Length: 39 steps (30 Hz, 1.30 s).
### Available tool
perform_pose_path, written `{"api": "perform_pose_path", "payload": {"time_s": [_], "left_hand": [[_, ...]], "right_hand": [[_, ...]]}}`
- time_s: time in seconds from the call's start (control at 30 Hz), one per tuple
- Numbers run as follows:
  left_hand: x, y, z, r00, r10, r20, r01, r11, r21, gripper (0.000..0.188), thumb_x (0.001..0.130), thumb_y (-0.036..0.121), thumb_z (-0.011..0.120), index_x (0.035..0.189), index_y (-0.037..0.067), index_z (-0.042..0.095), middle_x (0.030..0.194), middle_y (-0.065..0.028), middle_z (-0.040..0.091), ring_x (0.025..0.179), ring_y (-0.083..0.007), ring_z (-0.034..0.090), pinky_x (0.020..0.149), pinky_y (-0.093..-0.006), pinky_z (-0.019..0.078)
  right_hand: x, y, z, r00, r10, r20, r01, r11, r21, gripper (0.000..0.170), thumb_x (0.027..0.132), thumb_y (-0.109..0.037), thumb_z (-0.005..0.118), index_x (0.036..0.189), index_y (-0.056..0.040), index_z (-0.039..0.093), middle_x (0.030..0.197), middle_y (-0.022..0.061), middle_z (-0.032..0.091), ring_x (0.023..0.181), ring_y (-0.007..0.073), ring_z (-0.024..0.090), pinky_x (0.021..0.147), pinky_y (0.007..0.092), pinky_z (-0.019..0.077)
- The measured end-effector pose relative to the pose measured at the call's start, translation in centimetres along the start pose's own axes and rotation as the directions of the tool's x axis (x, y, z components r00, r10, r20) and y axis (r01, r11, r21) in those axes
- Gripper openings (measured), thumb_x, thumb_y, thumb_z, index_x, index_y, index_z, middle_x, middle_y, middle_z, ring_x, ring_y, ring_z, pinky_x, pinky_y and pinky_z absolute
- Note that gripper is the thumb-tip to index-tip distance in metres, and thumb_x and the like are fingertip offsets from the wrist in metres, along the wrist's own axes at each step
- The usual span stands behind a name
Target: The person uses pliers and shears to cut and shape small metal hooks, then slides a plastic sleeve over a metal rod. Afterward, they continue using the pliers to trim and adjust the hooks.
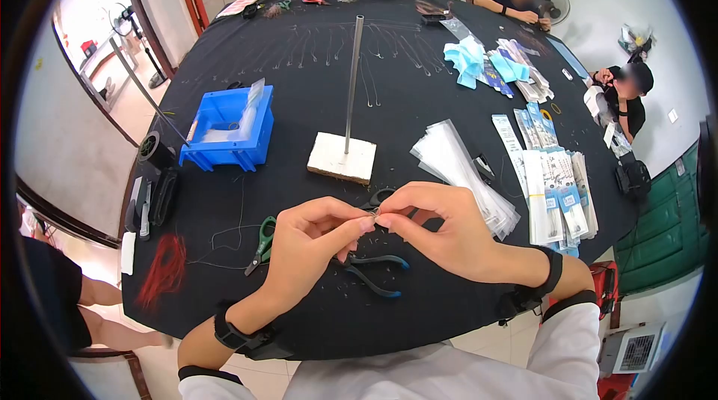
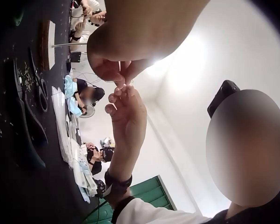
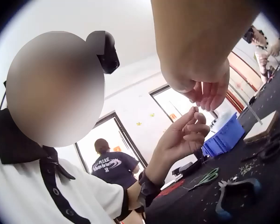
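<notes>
My left hand (image 1: 308, 241) and right hand (image 1: 443, 226) meet fingertip to fingertip above the table's near edge. Thumb and forefinger of each pinch a tiny, shiny, wire-like piece (image 1: 375, 214); it is mostly hidden by the fingertips, and I cannot tell its kind. Below the hands lie pliers (image 1: 385, 259) with blue-tipped handles. Black-handled scissors (image 1: 383, 196) sit just behind the fingers, partly covered. Green-handled scissors (image 1: 263, 252) rest left of the left hand. In the right wrist view, the pliers (image 3: 222, 200) lie among small clippings.
A metal post (image 1: 354, 86) rises from a white block (image 1: 329, 155) ahead. Left are a blue bin (image 1: 258, 134) and red threads (image 1: 162, 269); right, clear plastic sleeves (image 1: 456, 168) and printed packets (image 1: 550, 202). Hooked lines (image 1: 307, 45) lie across the far cloth. Other people sit around the table.
</notes>
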State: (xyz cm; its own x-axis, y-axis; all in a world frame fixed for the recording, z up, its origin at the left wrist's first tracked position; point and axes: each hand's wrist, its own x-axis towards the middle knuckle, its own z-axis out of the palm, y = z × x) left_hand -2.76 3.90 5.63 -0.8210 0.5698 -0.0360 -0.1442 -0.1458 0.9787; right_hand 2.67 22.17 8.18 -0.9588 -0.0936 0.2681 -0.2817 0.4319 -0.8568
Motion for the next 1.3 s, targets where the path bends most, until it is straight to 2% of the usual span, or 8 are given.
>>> {"api": "perform_pose_path", "payload": {"time_s": [0.3,0.5,0.53,0.7,0.83,0.9,1.1,1.3], "left_hand": [[-0.3,-0.8,-0.6,0.988,0.126,-0.085,-0.114,0.984,0.138,0.012,0.083,0.009,0.067,0.091,0.0,0.068,0.075,-0.0032,0.065,0.063,-0.0053,0.058,0.052,-0.0168,0.0441],[0.3,-1.8,-3.6,0.991,-0.101,0.089,0.088,0.986,0.144,0.016,0.085,0.01,0.063,0.094,-0.002,0.067,0.078,-0.0066,0.066,0.063,-0.0081,0.06,0.053,-0.019,0.0467],[0.4,-2.6,-4.5,0.985,-0.132,0.115,0.104,0.969,0.222,0.016,0.086,0.009,0.061,0.095,-0.003,0.067,0.079,-0.0084,0.066,0.066,-0.0104,0.063,0.055,-0.0202,0.0486],[0.7,-3.5,-7.6,0.982,0.014,-0.189,0.04,0.96,0.277,0.016,0.085,0.008,0.061,0.092,-0.006,0.066,0.078,-0.0106,0.066,0.07,-0.0139,0.065,0.054,-0.0213,0.0507],[0.6,-2.6,-7.5,0.984,0.046,-0.172,-0.006,0.973,0.23,0.014,0.085,0.005,0.062,0.092,-0.006,0.067,0.079,-0.0111,0.066,0.07,-0.0138,0.065,0.057,-0.0227,0.0521],[0.5,-2.3,-6.8,0.992,0.04,-0.124,-0.015,0.981,0.195,0.014,0.084,0.004,0.062,0.092,-0.006,0.067,0.078,-0.0116,0.066,0.069,-0.0142,0.065,0.059,-0.0234,0.0527],[1.2,-2.5,-4.5,1.0,0.029,0.004,-0.03,0.998,0.063,0.015,0.085,0.005,0.062,0.093,-0.007,0.067,0.078,-0.0134,0.066,0.068,-0.0166,0.065,0.062,-0.0258,0.0546],[2.0,-1.6,-3.5,0.999,0.017,-0.043,-0.017,1.0,0.0,0.017,0.086,0.007,0.062,0.094,-0.006,0.067,0.077,-0.0134,0.066,0.065,-0.0155,0.065,0.06,-0.0259,0.0546]], "right_hand": [[1.2,-0.6,1.5,1.0,-0.002,-0.016,0.002,1.0,-0.03,0.006,0.081,0.001,0.063,0.087,-0.0004,0.063,0.084,0.0059,0.063,0.074,0.0125,0.063,0.057,0.0229,0.0506],[3.1,0.6,3.1,0.995,-0.075,-0.059,0.075,0.997,0.004,0.003,0.081,-0.001,0.061,0.083,0.0004,0.06,0.079,0.0066,0.062,0.069,0.0138,0.063,0.056,0.0247,0.0511],[3.4,0.8,3.5,0.994,-0.085,-0.062,0.086,0.996,0.002,0.002,0.081,0.0,0.061,0.083,0.0008,0.06,0.079,0.0068,0.062,0.069,0.0139,0.063,0.056,0.0247,0.0512],[4.9,1.4,4.8,0.983,-0.141,-0.116,0.147,0.988,0.049,0.003,0.081,0.001,0.06,0.083,0.0019,0.06,0.078,0.0075,0.062,0.067,0.0134,0.063,0.06,0.0249,0.051],[6.2,-0.2,2.6,0.96,-0.193,-0.205,0.193,0.981,-0.02,0.002,0.081,0.001,0.06,0.083,0.0008,0.06,0.077,0.0059,0.062,0.068,0.01,0.061,0.059,0.0235,0.049],[7.3,-1.4,0.6,0.96,-0.146,-0.237,0.149,0.989,-0.005,0.003,0.083,-0.002,0.058,0.083,0.0006,0.06,0.073,0.0032,0.06,0.066,0.0073,0.057,0.057,0.0219,0.0463],[10.8,-1.7,-3.4,0.889,-0.305,-0.342,0.221,0.939,-0.265,0.008,0.083,-0.008,0.06,0.079,-0.0005,0.061,0.067,0.0047,0.062,0.06,0.0091,0.059,0.056,0.0228,0.0466],[13.1,-2.2,-4.2,0.831,-0.468,-0.301,0.324,0.847,-0.422,0.01,0.081,-0.01,0.061,0.079,-0.0007,0.062,0.068,0.0061,0.064,0.06,0.012,0.062,0.058,0.024,0.0481]]}}
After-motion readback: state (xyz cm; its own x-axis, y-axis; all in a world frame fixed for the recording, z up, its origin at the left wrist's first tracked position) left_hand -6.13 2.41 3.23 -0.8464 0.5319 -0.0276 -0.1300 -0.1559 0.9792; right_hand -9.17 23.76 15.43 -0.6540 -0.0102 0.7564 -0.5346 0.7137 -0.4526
